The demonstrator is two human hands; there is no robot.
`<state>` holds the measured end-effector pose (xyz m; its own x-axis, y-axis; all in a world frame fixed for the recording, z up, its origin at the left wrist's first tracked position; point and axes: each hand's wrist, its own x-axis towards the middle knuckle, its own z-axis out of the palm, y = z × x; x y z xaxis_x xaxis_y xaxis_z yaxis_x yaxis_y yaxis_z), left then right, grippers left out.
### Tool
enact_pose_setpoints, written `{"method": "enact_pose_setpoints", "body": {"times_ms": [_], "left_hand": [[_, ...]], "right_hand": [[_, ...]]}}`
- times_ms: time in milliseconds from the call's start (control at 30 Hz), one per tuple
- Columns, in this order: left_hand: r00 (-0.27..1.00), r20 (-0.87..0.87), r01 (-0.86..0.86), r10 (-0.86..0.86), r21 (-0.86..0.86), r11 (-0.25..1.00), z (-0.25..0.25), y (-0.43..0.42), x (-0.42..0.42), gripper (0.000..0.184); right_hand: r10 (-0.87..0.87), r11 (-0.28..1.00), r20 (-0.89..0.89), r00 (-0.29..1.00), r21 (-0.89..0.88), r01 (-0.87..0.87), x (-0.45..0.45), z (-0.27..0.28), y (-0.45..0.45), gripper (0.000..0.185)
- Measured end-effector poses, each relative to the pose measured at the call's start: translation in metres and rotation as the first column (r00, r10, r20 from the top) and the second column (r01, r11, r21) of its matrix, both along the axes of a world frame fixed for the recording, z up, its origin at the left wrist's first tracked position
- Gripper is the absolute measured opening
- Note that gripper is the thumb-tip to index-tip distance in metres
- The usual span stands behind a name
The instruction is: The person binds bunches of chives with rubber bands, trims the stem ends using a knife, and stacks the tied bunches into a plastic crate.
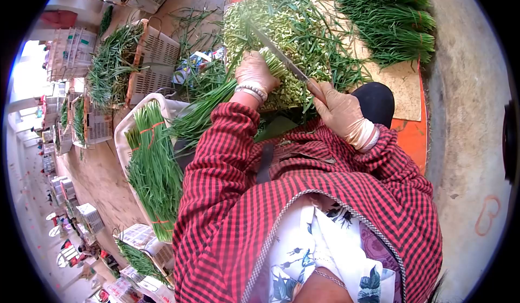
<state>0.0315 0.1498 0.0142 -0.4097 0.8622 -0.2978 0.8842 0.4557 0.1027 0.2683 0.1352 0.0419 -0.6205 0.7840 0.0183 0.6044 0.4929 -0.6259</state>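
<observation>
My left hand [256, 74], in a thin pale glove with a bracelet at the wrist, is closed round a bunch of long green stalks [208, 105]. Their pale cut ends point up and right, and the leaves trail down to the left. My right hand [341, 111], also gloved, grips the wooden handle of a long knife [286, 60]. The blade slants up and left, just beyond the bunch. Under and behind both lies a broad heap of pale cut stalk ends [303, 32] mixed with green leaves.
Tied green bundles [398, 24] lie on a board at the upper right. A white basket [123, 135] at my left holds banded bundles [157, 167]. Beyond it stands a crate [157, 59] of loose greens. More crates [70, 54] fill the far left.
</observation>
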Motion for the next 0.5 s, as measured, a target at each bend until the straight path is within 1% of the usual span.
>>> {"method": "enact_pose_setpoints", "body": {"times_ms": [33, 67, 100, 167, 200, 233, 300, 333, 400, 500], "left_hand": [[0.998, -0.066, -0.001, 0.002, 0.013, 1.0, -0.003, 0.002, 0.001, 0.085], [0.997, -0.082, 0.004, -0.002, 0.027, 1.0, -0.003, 0.001, 0.002, 0.081], [0.997, -0.078, 0.0, 0.002, 0.026, 1.0, -0.003, 0.001, 0.0, 0.081], [0.999, -0.031, -0.018, 0.017, -0.034, 0.999, 0.001, 0.004, -0.001, 0.078], [1.0, 0.008, -0.018, 0.018, -0.042, 0.999, 0.004, 0.004, -0.004, 0.074], [1.0, 0.014, -0.02, 0.021, -0.044, 0.999, 0.007, 0.004, -0.004, 0.074], [1.0, 0.011, -0.018, 0.019, -0.036, 0.999, 0.004, 0.007, -0.004, 0.072], [1.0, 0.01, -0.013, 0.013, -0.038, 0.999, 0.005, 0.006, -0.004, 0.072], [1.0, 0.002, -0.012, 0.013, -0.042, 0.999, 0.007, 0.007, -0.001, 0.072], [1.0, 0.004, 0.0, 0.0, -0.029, 1.0, 0.003, 0.007, -0.004, 0.072]], "right_hand": [[0.012, 1.0, 0.076, 0.997, -0.001, -0.012, -0.003, -0.007, 0.003, 0.03], [0.028, 1.0, 0.15, 0.988, -0.007, -0.027, -0.005, -0.008, 0.004, 0.029], [0.031, 1.0, 0.154, 0.988, -0.008, -0.03, -0.004, -0.007, 0.005, 0.029], [0.028, 0.999, 0.112, 0.993, -0.036, -0.024, -0.003, 0.005, 0.008, 0.027], [0.007, 0.998, 0.125, 0.992, -0.062, 0.001, -0.003, 0.014, 0.008, 0.025], [0.01, 0.998, 0.13, 0.991, -0.064, -0.001, -0.005, 0.019, 0.007, 0.025], [0.005, 1.0, 0.095, 0.996, 0.001, -0.005, -0.006, 0.017, 0.007, 0.025], [0.006, 1.0, 0.1, 0.995, 0.001, -0.006, -0.008, 0.015, 0.007, 0.025], [0.038, 0.999, 0.196, 0.98, -0.025, -0.034, -0.009, 0.009, 0.008, 0.027], [0.07, 0.997, 0.254, 0.965, -0.038, -0.062, -0.009, 0.005, 0.009, 0.029]]}}
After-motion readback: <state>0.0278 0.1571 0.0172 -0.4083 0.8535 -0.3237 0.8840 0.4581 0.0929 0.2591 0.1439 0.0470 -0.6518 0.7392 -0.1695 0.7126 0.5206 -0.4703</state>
